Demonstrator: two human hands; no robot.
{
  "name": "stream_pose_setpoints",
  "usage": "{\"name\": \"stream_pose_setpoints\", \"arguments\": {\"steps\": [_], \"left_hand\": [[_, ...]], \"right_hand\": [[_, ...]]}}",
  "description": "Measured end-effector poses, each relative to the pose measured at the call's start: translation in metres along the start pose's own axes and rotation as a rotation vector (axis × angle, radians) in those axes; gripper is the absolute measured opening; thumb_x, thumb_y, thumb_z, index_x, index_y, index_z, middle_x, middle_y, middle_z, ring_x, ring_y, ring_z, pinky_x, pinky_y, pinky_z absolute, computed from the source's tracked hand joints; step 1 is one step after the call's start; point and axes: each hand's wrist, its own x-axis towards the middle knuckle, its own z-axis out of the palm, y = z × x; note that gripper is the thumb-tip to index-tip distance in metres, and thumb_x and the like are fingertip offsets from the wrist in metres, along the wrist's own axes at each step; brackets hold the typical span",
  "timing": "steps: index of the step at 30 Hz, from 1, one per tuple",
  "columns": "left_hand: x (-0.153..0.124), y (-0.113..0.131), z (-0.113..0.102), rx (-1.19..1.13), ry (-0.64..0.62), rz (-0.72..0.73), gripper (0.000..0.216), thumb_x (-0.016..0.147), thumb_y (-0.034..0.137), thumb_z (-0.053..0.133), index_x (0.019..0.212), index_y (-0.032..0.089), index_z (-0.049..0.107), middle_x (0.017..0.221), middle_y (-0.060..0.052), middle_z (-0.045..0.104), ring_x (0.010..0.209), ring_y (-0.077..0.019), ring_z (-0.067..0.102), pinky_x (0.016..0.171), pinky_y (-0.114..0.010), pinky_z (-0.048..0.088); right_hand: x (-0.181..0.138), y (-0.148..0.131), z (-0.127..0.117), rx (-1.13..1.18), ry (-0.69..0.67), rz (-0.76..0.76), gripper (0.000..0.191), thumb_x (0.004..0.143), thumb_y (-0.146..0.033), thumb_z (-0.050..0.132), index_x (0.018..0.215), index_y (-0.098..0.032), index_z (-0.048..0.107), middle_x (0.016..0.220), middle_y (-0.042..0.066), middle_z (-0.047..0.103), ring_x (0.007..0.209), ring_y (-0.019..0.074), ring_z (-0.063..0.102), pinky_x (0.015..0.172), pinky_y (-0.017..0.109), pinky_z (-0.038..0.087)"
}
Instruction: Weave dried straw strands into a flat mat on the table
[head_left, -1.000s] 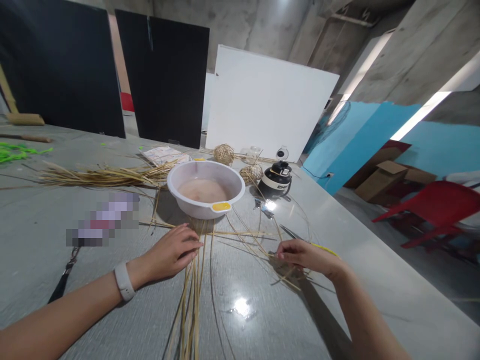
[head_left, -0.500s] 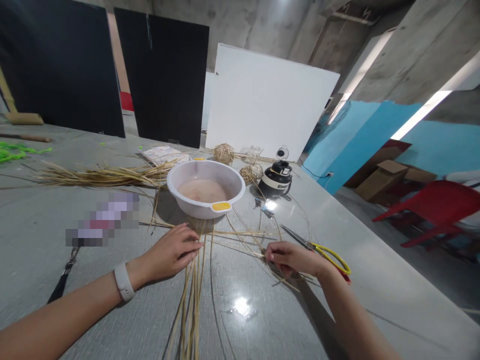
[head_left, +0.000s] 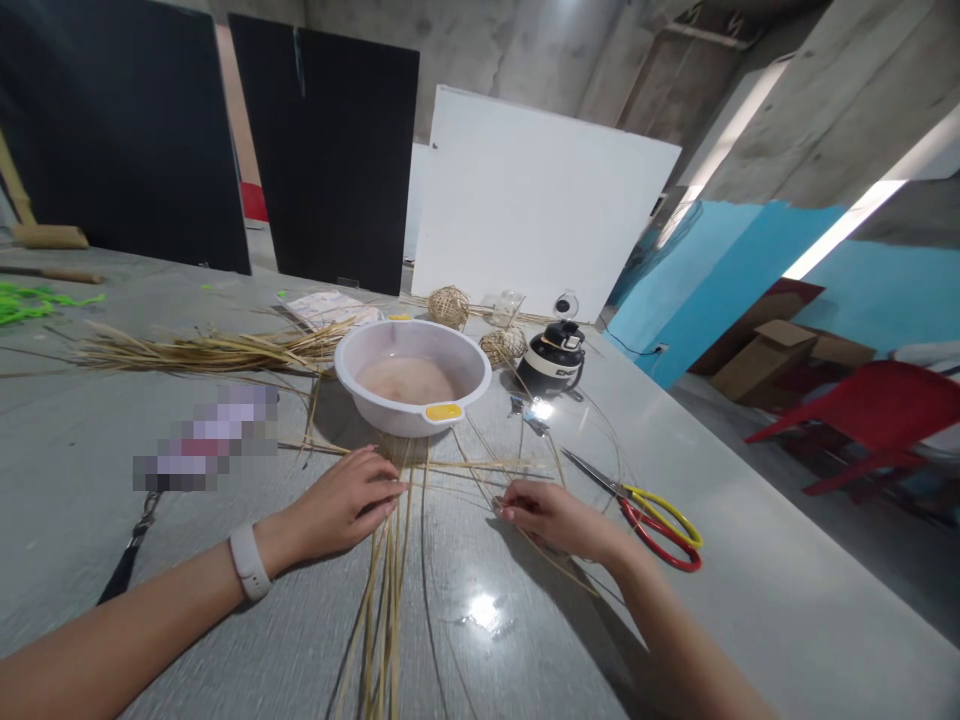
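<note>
Nearest me, long, flat, straw-coloured strips [head_left: 390,610] run along the grey table [head_left: 300,640], crossed by others. The left hand [head_left: 352,505] lies over the crossing's left side, fingers flattish and slightly apart; the right hand [head_left: 551,515] has its fingers pinched together, seemingly on a strip. I judge the step as placing crosswise strips; the next move calls for firm left pressure and gentle right guiding. Beside the right hand lie yellow-and-red-handled metal scissors [head_left: 664,525]; beyond stands a round white plastic basin [head_left: 397,420].

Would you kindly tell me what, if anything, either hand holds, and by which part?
The left hand lies on strips without visible grip; the right hand seems to pinch a thin strip, though where is unclear.
</note>
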Motion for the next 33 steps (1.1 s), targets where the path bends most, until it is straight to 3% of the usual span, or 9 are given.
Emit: {"name": "stream_pose_setpoints", "arguments": {"steps": [14,22,33], "left_hand": [[0.002,0.001,-0.003,-0.041,-0.008,0.021,0.034,0.095,0.014,0.05,0.123,0.023,0.066,0.115,-0.006,0.072,0.107,-0.0204,0.065,0.116,-0.052,0.037],[0.003,0.003,-0.006,-0.099,-0.05,0.033,0.035,0.093,0.011,0.051,0.123,0.023,0.065,0.116,-0.005,0.073,0.11,-0.0195,0.065,0.116,-0.052,0.036],[0.004,0.009,-0.012,-0.152,-0.031,0.072,0.03,0.093,0.011,0.05,0.115,0.02,0.068,0.102,-0.005,0.072,0.098,-0.0187,0.065,0.112,-0.05,0.041]], "right_hand": [[0.001,0.007,-0.001,0.059,-0.021,0.018,0.034,0.089,-0.054,0.056,0.081,-0.021,0.054,0.062,-0.002,0.051,0.055,0.0139,0.049,0.055,0.026,0.037],[-0.002,0.006,-0.005,0.049,-0.038,0.023,0.029,0.09,-0.048,0.055,0.08,-0.021,0.053,0.063,-0.002,0.052,0.056,0.0132,0.049,0.055,0.025,0.037],[-0.01,0.011,-0.022,-0.13,0.012,0.059,0.032,0.092,-0.049,0.051,0.08,-0.02,0.057,0.062,0.0,0.053,0.056,0.0138,0.047,0.054,0.025,0.036]]}}
